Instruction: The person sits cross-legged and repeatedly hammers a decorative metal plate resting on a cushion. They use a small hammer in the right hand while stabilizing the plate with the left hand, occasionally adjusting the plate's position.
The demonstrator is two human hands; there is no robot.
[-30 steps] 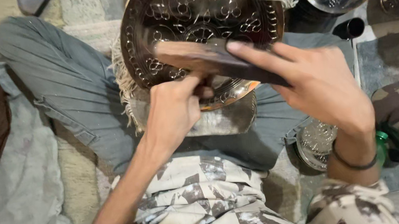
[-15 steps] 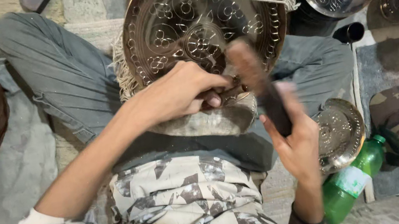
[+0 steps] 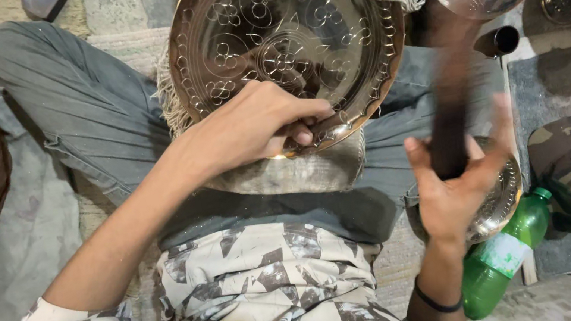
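brass tray w/ engraved flowers leans on my lap, rim down on a grey pad. my left hand is curled tight, pinching a small punch at the rim; tip's hidden. my right hand grips a dark mallet, blurred mid-swing. best to hold the punch steady & strike it square. green bottle near my rt wrist.

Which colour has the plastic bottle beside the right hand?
Green bottle, with a pale label; the head view shows it.
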